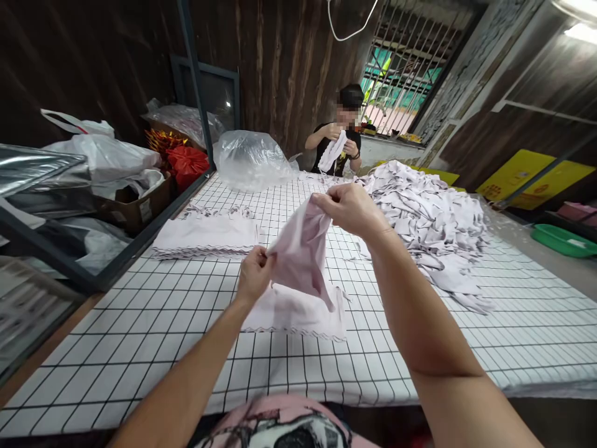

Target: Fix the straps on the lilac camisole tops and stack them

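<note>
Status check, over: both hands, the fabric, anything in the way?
Left hand and right hand pinching pale cloth. Cloth raised, creased. Flat fabric partly hidden behind it, contact unclear. Nothing visibly blocking either hand.

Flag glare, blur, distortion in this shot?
Head view: light at top right blown out; head view: lower-left shelf items smeared, held cloth slightly soft; head view: checked tablecloth stretched toward the corners; head view: co-worker's face pixelated.
</note>
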The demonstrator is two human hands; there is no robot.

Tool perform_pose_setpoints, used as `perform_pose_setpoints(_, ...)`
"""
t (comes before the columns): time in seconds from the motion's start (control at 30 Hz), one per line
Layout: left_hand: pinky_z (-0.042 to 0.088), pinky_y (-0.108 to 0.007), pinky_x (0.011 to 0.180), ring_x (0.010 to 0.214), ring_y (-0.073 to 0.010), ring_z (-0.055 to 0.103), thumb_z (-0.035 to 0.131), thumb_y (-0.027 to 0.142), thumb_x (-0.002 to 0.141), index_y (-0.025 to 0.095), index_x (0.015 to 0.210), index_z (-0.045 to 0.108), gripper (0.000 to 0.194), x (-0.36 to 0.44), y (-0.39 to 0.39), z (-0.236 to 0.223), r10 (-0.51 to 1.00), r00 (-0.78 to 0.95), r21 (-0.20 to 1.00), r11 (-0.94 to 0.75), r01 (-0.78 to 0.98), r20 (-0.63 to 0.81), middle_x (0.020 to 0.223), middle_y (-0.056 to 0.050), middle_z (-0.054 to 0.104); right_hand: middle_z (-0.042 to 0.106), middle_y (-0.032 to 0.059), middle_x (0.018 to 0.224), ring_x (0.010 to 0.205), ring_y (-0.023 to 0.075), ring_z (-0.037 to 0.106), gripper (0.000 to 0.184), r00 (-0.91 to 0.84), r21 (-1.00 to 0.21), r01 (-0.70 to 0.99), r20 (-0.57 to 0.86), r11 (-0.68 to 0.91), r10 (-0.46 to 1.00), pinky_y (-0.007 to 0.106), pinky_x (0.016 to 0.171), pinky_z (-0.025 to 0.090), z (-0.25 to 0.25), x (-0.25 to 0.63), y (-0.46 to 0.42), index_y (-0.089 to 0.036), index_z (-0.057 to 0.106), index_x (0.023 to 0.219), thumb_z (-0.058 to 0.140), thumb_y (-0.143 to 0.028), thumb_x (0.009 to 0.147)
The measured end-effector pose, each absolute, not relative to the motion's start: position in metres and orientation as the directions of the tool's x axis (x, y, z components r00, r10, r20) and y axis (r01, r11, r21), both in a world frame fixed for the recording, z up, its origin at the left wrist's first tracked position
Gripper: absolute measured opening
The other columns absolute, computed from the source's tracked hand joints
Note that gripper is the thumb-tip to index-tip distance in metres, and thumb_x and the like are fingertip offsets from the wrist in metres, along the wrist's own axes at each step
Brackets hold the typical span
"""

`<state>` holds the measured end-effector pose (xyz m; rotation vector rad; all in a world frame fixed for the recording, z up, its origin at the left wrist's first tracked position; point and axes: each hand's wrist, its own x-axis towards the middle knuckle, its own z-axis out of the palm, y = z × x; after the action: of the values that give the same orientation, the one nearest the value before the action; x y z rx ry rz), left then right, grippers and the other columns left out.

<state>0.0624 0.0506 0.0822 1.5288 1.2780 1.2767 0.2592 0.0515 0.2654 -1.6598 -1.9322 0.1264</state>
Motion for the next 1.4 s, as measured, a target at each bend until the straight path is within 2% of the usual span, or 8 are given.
perform_pose_setpoints(0.17,0.033,-0.023,0.051,0.048,-0.0121,0.046,0.06,0.037,0.077,0.021,0.08,0.052,0.019,0.031,0.084,0.096,0.989,0.031,0.923,-0.145,0.356,0.144,0.052,0.006,0.051,0.049,0.0005,0.045,0.043,0.0101,0.043,0.046,0.06,-0.439,0.898,0.018,-0.046,0.998,0.025,0.046,0.028,0.202,0.296,0.066,-0.018,0.048,0.052,0.053,-0.049,0.086)
perform_pose_setpoints(0.3,0.039,-0.026,0.059,0.064,-0.0175,0.057,0.058,0.035,0.081,0.021,0.09,0.052,0.018,0.043,0.074,0.08,0.984,0.103,0.669,-0.175,0.723,0.146,0.066,0.002,0.059,0.062,0.0043,0.057,0.051,0.013,0.055,0.03,0.169,-0.472,0.835,-0.27,-0.284,0.948,0.024,0.049,0.036,0.122,0.324,0.069,-0.016,0.058,0.071,0.057,-0.042,0.086)
perform_pose_setpoints(0.47,0.044,-0.032,0.069,0.086,-0.0237,0.057,0.064,0.038,0.079,0.02,0.086,0.053,0.023,0.055,0.03,0.034,0.923,0.373,0.383,-0.38,0.842,0.095,0.091,-0.006,0.061,0.065,0.0016,0.077,0.065,0.0134,0.06,0.031,0.151,-0.559,0.783,-0.254,-0.272,0.955,0.022,0.053,0.04,0.062,0.345,0.046,-0.019,0.058,0.1,0.055,-0.046,0.086)
perform_pose_setpoints(0.67,0.047,-0.037,0.074,0.093,-0.0274,0.054,0.054,0.018,0.081,0.017,0.093,0.057,0.012,0.027,0.012,0.024,0.91,0.382,0.267,-0.412,0.871,0.159,0.096,-0.01,0.058,0.063,0.0038,0.094,0.076,0.0147,0.059,0.035,0.044,-0.657,0.751,-0.058,-0.071,0.997,0.025,0.064,0.045,0.039,0.329,0.028,-0.021,0.057,0.103,0.061,-0.049,0.082)
perform_pose_setpoints(0.8,0.046,-0.031,0.063,0.081,-0.0219,0.058,0.045,0.01,0.079,0.018,0.093,0.056,0.02,0.012,0.01,0.034,0.933,0.326,0.361,-0.36,0.86,0.155,0.094,-0.008,0.06,0.063,0.0057,0.098,0.076,0.0153,0.059,0.028,0.077,-0.507,0.856,-0.072,-0.103,0.994,0.026,0.065,0.042,0.031,0.312,0.036,-0.019,0.057,0.105,0.061,-0.036,0.082)
perform_pose_setpoints(1.0,0.049,-0.027,0.065,0.073,-0.0167,0.061,0.049,0.022,0.08,0.021,0.096,0.06,0.02,-0.013,0.011,0.048,0.979,0.029,0.664,-0.16,0.73,0.204,0.094,-0.004,0.064,0.066,0.0057,0.092,0.077,0.0167,0.059,0.028,0.046,-0.352,0.933,-0.103,-0.08,0.994,0.026,0.062,0.036,0.036,0.308,0.039,-0.018,0.055,0.11,0.051,-0.013,0.082)
perform_pose_setpoints(1.17,0.05,-0.027,0.059,0.065,-0.018,0.065,0.055,0.035,0.08,0.022,0.1,0.059,0.025,-0.033,0.01,0.036,0.98,-0.198,0.735,0.147,0.662,-0.018,0.089,-0.004,0.069,0.066,0.0039,0.087,0.073,0.0155,0.059,0.023,0.049,-0.34,0.938,-0.074,-0.072,0.996,0.025,0.06,0.036,0.046,0.309,0.024,-0.019,0.056,0.105,0.048,-0.011,0.085)
perform_pose_setpoints(1.4,0.053,-0.029,0.057,0.064,-0.0224,0.07,0.055,0.047,0.081,0.021,0.097,0.053,0.03,-0.026,0.002,0.023,0.947,-0.169,0.783,0.321,0.532,-0.273,0.085,-0.006,0.071,0.06,0.0084,0.103,0.088,0.0191,0.06,0.019,-0.038,-0.321,0.944,0.112,0.072,0.993,0.028,0.065,0.046,0.039,0.295,0.013,-0.019,0.055,0.105,0.057,-0.022,0.086)
